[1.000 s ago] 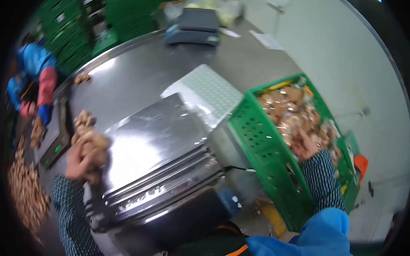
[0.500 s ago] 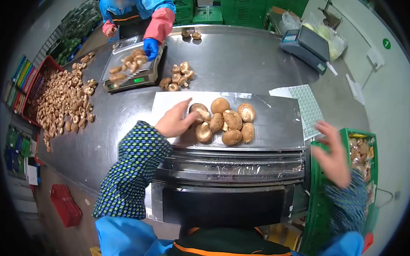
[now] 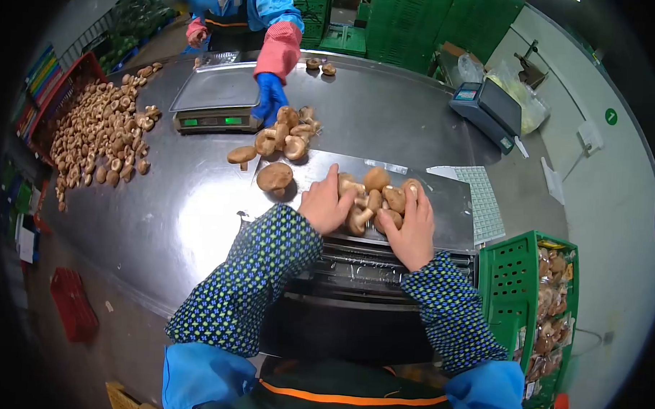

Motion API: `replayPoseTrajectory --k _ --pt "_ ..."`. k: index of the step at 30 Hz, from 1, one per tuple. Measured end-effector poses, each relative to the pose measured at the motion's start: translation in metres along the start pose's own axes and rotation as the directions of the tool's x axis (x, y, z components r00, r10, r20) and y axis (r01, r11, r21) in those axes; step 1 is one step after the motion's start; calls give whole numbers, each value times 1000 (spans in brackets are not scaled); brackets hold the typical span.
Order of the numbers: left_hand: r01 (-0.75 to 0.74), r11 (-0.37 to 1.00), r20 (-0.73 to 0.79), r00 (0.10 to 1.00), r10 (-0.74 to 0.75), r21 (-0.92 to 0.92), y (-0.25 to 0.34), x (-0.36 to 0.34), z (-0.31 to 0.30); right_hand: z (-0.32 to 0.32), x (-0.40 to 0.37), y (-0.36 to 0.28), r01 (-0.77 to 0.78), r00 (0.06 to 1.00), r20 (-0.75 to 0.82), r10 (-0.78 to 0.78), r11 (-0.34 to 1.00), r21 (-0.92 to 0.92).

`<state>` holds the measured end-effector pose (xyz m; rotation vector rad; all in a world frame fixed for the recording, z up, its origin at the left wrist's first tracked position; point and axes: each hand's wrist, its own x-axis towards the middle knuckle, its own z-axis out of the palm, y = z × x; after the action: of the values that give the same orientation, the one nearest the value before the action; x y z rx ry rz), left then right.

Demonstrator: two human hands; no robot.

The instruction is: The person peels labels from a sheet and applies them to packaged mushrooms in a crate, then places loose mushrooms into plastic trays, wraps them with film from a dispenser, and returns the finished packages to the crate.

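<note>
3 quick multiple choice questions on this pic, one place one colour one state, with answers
1. Where is the green crate? A) at the person's right B) on the far scale C) under the table
2. What colour is the co-worker's glove? A) white B) blue C) yellow
3. How are the left hand and right hand? A) both raised B) one in the crate C) both on the mushroom cluster
Answers: 1 A, it stands beyond the right hand; 2 B, plainly blue; 3 C, both touch the cluster.

Right hand (image 3: pixel 413 230) onto mushrooms (image 3: pixel 377 183) (from crate (image 3: pixel 510 277))
</note>
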<state>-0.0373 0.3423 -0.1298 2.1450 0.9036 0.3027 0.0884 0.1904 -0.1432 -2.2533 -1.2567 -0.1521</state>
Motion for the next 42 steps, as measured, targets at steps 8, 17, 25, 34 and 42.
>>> replayPoseTrajectory --k 8,17,25,34,42 --pt "-207 977 -193 957 214 57 14 -1 -2 -17 -13 -6 -131 976 192 98 977 166" --pt "-345 930 -334 868 368 127 23 -18 -1 -38 -8 -5 -93 992 90 85 991 92" --pt "-259 966 -178 951 252 -14 16 -16 -7 -8 87 9 115 976 156 -153 967 226" --pt "-151 943 -166 980 105 -297 5 -29 -9 -23 108 11 -68 831 533 -161 921 383" --pt "-233 964 -204 958 204 -130 -7 -17 0 -28 85 6 272 753 541 -374 926 262"
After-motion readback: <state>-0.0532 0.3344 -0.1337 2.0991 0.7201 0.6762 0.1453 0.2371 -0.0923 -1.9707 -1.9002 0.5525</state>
